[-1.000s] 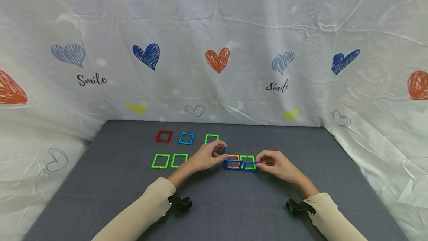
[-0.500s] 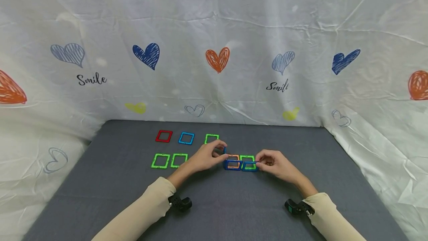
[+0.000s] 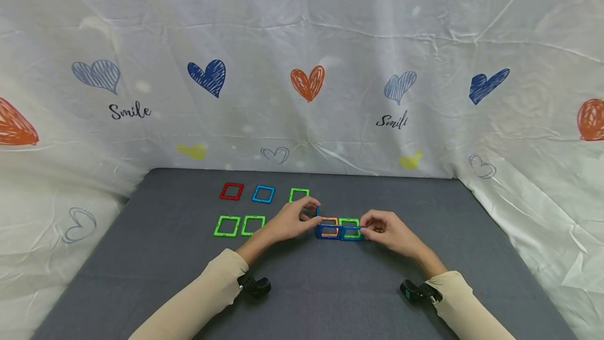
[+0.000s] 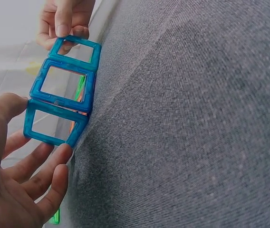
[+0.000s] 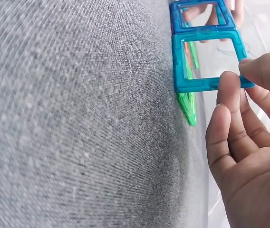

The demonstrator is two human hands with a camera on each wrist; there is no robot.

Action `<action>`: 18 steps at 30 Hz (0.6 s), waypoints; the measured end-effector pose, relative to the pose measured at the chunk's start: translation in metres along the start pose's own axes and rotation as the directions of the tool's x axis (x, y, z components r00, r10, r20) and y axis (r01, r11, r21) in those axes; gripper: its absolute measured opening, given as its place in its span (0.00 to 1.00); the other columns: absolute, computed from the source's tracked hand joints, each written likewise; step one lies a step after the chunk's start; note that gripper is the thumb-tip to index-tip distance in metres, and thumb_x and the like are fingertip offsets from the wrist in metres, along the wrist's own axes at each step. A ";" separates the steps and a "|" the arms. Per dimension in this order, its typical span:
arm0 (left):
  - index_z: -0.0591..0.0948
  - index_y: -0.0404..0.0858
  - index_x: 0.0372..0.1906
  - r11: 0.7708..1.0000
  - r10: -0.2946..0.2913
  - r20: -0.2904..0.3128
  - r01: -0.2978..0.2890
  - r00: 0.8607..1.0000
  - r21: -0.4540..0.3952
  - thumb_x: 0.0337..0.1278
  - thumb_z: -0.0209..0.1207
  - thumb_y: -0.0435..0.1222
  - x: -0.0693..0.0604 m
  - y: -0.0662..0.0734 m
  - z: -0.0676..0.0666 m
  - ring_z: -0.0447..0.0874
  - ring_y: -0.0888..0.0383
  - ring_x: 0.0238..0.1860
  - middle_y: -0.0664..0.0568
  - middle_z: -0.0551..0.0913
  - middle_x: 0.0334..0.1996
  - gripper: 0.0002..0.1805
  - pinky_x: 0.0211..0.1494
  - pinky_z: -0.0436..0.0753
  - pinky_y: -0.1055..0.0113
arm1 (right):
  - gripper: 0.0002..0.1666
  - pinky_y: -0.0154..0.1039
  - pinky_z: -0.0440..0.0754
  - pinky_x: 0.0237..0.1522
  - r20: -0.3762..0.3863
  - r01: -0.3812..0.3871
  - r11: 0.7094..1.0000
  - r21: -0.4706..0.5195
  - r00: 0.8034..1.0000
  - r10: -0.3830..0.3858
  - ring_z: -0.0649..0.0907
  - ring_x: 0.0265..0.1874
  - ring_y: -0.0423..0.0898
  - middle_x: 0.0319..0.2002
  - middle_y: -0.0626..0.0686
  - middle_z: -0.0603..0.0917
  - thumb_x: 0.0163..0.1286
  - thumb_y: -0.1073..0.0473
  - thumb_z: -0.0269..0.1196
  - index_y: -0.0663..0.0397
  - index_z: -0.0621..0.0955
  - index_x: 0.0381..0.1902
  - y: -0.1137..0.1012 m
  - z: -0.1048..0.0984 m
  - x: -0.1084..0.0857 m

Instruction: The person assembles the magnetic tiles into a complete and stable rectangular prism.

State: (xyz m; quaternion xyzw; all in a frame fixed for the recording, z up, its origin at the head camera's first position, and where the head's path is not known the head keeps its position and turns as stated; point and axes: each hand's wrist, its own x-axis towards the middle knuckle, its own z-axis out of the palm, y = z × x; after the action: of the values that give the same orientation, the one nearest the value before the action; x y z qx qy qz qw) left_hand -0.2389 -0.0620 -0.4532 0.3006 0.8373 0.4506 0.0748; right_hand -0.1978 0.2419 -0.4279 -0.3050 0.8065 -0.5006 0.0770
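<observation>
My left hand point(image 3: 292, 219) pinches an upright blue square magnetic tile point(image 4: 49, 108) between thumb and fingers, at the left end of a small joined row. A dark blue magnetic tile point(image 4: 37, 80) stands upright at the front, edge to edge with it. From the right, my right hand point(image 3: 389, 231) pinches the upper corner of a lighter blue magnetic tile point(image 5: 206, 85), which stands beside the dark blue one. Behind these two front tiles an orange tile point(image 3: 330, 218) and a green tile point(image 3: 349, 220) lie flat on the cloth, partly hidden by them.
On the grey table cloth point(image 3: 302, 287) a red tile point(image 3: 231, 199), a blue tile point(image 3: 261, 201) and a green tile point(image 3: 299, 190) lie at the back. Two more green tiles lie left of my left hand, one partly covered by it. A printed white curtain point(image 3: 349, 98) hangs behind the table.
The lighter blue tile in my right hand has swung from a tilt to stand level and edge to edge with the dark blue tile. My left hand has hardly moved.
</observation>
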 end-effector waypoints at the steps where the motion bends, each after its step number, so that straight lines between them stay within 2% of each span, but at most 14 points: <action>1: 0.75 0.33 0.63 1.000 -0.003 0.000 0.003 1.000 0.001 0.73 0.61 0.40 0.000 0.000 0.000 0.87 0.53 0.45 0.42 0.81 0.55 0.22 0.46 0.84 0.59 | 0.04 0.35 0.81 0.29 0.001 0.002 1.000 0.002 1.000 -0.002 0.82 0.29 0.63 0.34 0.68 0.83 0.71 0.75 0.62 0.72 0.80 0.42 -0.003 0.000 0.000; 5: 0.75 0.34 0.64 1.000 -0.016 0.001 0.016 1.000 0.007 0.72 0.62 0.40 0.001 0.000 0.001 0.87 0.54 0.46 0.44 0.81 0.55 0.22 0.47 0.84 0.60 | 0.03 0.35 0.81 0.29 0.001 0.000 1.000 0.002 1.000 0.000 0.82 0.29 0.64 0.34 0.68 0.83 0.72 0.75 0.62 0.71 0.80 0.42 -0.001 0.000 0.000; 9: 0.75 0.34 0.64 1.000 -0.010 -0.002 0.010 1.000 0.006 0.73 0.61 0.40 0.001 0.000 0.000 0.87 0.53 0.46 0.44 0.81 0.55 0.22 0.48 0.84 0.60 | 0.04 0.35 0.81 0.29 0.000 -0.008 1.000 -0.004 1.000 0.008 0.82 0.29 0.66 0.34 0.67 0.83 0.72 0.74 0.62 0.70 0.80 0.43 0.017 -0.001 0.001; 12: 0.75 0.34 0.64 1.000 -0.006 -0.002 0.006 1.000 0.002 0.73 0.61 0.40 0.001 0.000 0.000 0.87 0.52 0.46 0.43 0.81 0.55 0.22 0.48 0.84 0.59 | 0.04 0.36 0.81 0.29 0.001 0.005 1.000 -0.011 1.000 -0.005 0.83 0.29 0.64 0.34 0.65 0.83 0.72 0.74 0.62 0.68 0.81 0.43 0.028 -0.002 0.000; 18: 0.75 0.35 0.64 1.000 -0.018 -0.004 0.018 1.000 0.007 0.72 0.62 0.39 0.000 0.000 0.001 0.87 0.53 0.46 0.44 0.81 0.55 0.22 0.48 0.84 0.60 | 0.05 0.36 0.80 0.28 -0.002 0.014 1.000 -0.001 1.000 -0.014 0.83 0.29 0.63 0.34 0.62 0.85 0.73 0.72 0.62 0.65 0.81 0.45 0.033 -0.003 0.000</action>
State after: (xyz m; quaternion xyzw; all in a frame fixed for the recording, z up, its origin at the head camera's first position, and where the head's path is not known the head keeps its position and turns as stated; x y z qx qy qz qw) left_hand -0.2388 -0.0611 -0.4542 0.2926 0.8416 0.4474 0.0762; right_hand -0.2128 0.2543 -0.4550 -0.3100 0.8046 -0.5012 0.0725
